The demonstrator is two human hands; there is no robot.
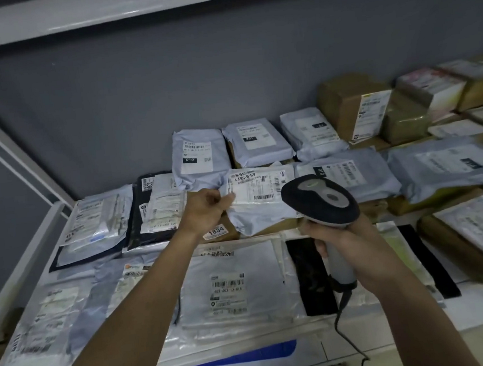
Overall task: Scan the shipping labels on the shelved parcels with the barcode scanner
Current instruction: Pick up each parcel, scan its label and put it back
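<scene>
Fingers of the right hand (351, 245) curl around the smooth grey handle of the barcode scanner (321, 204). Its round black head, with a grey strip on top, points at a label. A curly black cord (342, 321) hangs from the bottom of the handle and runs out of the picture.

Near the front of the white shelf (19, 265) lies a flat, shiny plastic mailer (230, 288) with a barcode label. Beside it is a flat black bag (308, 277); the right arm hides part of it.

Farther in, the left hand (204, 210) pinches the edge of a crinkly grey bag (260, 201). The white shipping label (257, 185) on it sits upside down, and its small print is too blurry to read. A brown box marked 1834 (217, 231) peeks out from under that bag, mostly hidden.

At the back, puffy grey parcels (192, 155) stand in a row against the grey wall. Brown cardboard boxes (351, 105) sit at the far right, blurry, and some are cut off by the picture's edge.
</scene>
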